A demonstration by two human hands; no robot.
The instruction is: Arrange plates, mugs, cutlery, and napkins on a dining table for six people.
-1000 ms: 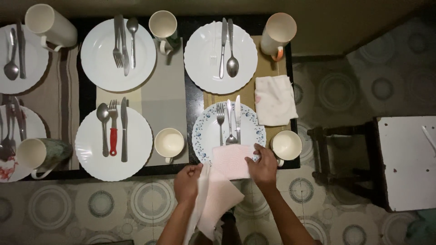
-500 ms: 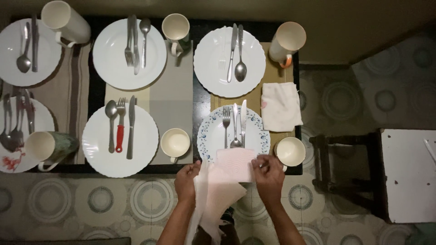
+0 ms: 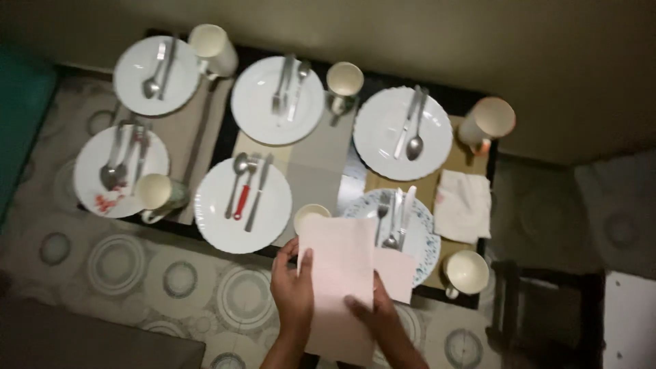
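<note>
My left hand [image 3: 292, 287] grips the left edge of a pale pink paper napkin [image 3: 337, 273] held up flat in front of me. My right hand [image 3: 374, 318] pinches the napkin's lower right part. A second pink napkin piece [image 3: 396, 272] shows behind it, at the near edge of a blue-patterned plate [image 3: 418, 236]. That plate carries a fork, spoon and knife [image 3: 395, 217]. A cream mug [image 3: 467, 272] stands right of the plate.
The low dark table [image 3: 348, 171] holds several white plates with cutlery, one with a red-handled fork [image 3: 240, 202], several mugs [image 3: 344, 80] and a folded white cloth [image 3: 463, 205]. A dark stool [image 3: 547, 314] stands at the right. Patterned tile floor [image 3: 137, 273] lies in front.
The view has pulled back and tilted. Both hands lifted the pink napkin off the plate edge and now hold it spread flat; a smaller pink piece stays by the plate.
</note>
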